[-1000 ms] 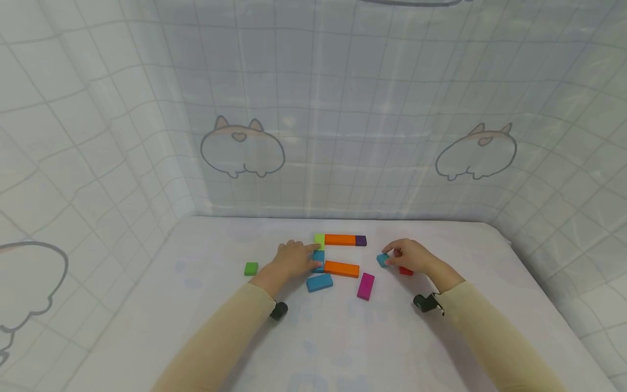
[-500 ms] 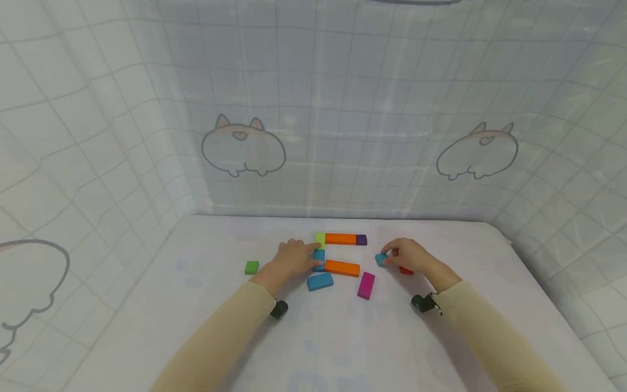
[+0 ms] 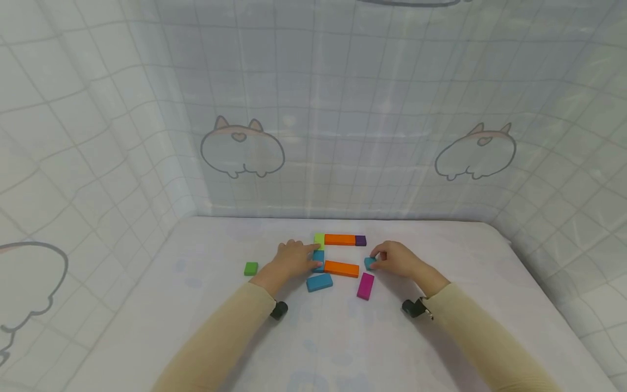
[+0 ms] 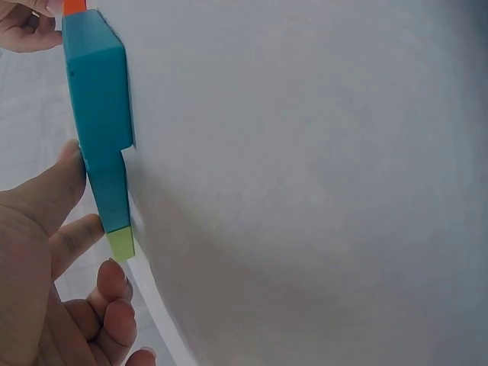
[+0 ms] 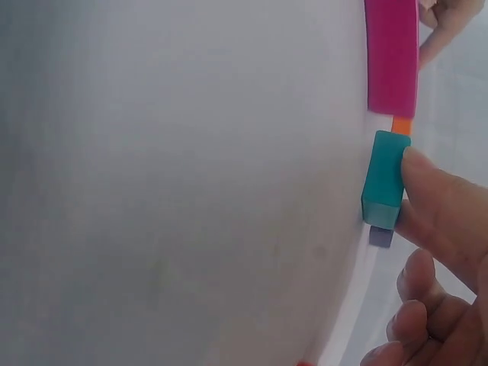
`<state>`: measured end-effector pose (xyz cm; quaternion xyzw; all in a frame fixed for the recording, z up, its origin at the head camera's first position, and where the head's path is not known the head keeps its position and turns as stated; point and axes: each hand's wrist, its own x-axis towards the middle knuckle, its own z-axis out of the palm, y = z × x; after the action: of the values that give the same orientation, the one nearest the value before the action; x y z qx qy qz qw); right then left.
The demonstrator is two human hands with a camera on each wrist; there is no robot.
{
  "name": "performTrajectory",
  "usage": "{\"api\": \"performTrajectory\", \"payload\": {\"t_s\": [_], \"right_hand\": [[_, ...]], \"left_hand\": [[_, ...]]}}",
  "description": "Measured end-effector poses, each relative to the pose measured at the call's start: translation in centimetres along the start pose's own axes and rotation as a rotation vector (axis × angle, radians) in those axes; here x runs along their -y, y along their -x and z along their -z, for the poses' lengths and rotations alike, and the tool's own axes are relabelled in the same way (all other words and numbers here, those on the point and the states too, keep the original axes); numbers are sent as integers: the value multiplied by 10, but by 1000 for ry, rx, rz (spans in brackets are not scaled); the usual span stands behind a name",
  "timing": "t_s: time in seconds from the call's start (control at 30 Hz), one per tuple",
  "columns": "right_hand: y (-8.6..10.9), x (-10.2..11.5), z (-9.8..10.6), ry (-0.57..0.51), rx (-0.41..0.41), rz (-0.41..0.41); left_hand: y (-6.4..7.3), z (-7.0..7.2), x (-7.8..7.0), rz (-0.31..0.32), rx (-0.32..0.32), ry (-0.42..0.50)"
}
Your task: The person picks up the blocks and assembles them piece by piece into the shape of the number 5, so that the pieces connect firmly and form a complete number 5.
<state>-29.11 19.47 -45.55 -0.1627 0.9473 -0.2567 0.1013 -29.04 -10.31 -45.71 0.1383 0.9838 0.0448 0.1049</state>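
Right hand (image 3: 398, 260) pinches small blue cuboid (image 3: 368, 264) (material unclear), shifted toward left edge of white worktop (image 3: 220, 239), now nearer long orange bar (image 3: 342, 269); left hand (image 3: 292, 258), index extended, only touches blue oblong (image 3: 319, 256).

Head view forward and down, wrist views close, both hands (image 3: 294, 258) (image 3: 397, 258) in all

Three blue blocks (image 3: 319, 282) (image 3: 318, 257) (image 3: 369, 263), two orange blocks (image 3: 340, 239) (image 3: 341, 269), one lime block (image 3: 319, 238), one purple block (image 3: 360, 240), one green block (image 3: 251, 268), one magenta block (image 3: 365, 286), one red block (image 5: 306, 364) (edge only), two hands (image 3: 292, 258) (image 3: 399, 259), two sleeves (image 3: 222, 332) (image 3: 485, 332), two black wrist devices (image 3: 280, 310) (image 3: 413, 308).
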Motion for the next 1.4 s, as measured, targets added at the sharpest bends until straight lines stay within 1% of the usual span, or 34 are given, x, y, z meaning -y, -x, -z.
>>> {"api": "performTrajectory", "payload": {"t_s": [0.27,0.47,0.67,0.9,1.13,1.4], "right_hand": [[2,10,-3,6,24,-22],[4,11,-3,11,25,-5],[5,11,-2,-15,43,6],[6,12,-5,-37,56,-3],[5,12,-8,-51,71,-32],[6,13,-9,-50,76,-21]], "left_hand": [[-3,-3,2,-9,-6,-16],[-2,-4,2,-9,-9,-10],[0,-1,0,-17,-16,-13],[0,-2,1,-19,-13,-17],[-1,-5,3,-17,-9,-15],[0,-3,1,-19,-16,-10]]}}
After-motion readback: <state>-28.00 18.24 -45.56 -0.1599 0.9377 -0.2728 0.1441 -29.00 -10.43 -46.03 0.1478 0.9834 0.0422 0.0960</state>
